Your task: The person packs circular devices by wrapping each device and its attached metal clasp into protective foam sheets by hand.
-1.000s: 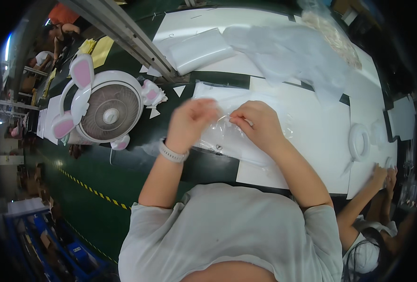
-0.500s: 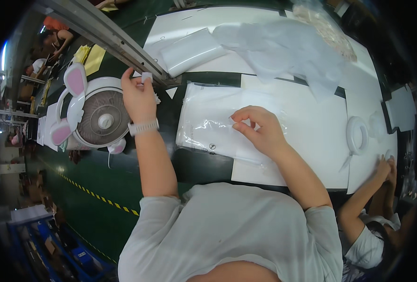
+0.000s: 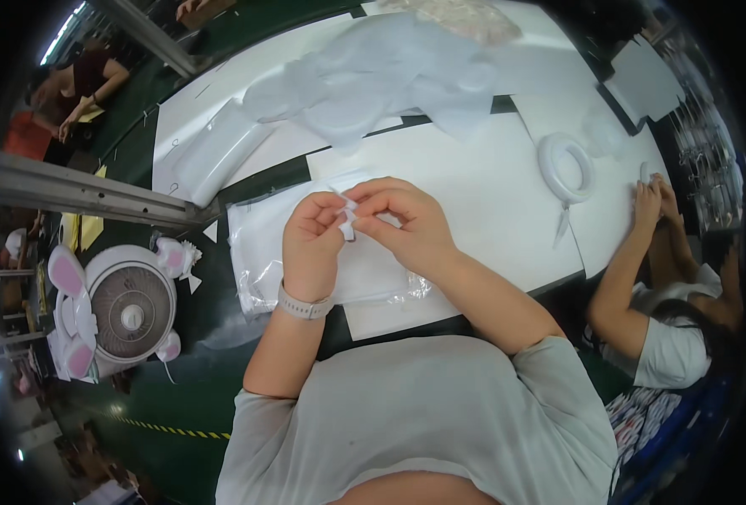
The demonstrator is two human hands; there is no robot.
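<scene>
White slip [image 3: 348,225], brought from beside the fan [image 3: 132,317] to above the plastic bag [image 3: 250,252]; now pinched by left hand [image 3: 312,244] and right hand [image 3: 415,225], apparently under two-handed handling.

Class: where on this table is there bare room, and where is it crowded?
The widest bare patch is white sheet between the right hand and white ring. A smaller dark patch lies between the fan and clear packet. Crowded: the far side, under cloudy plastic, and the packet, with the left hand above.
</scene>
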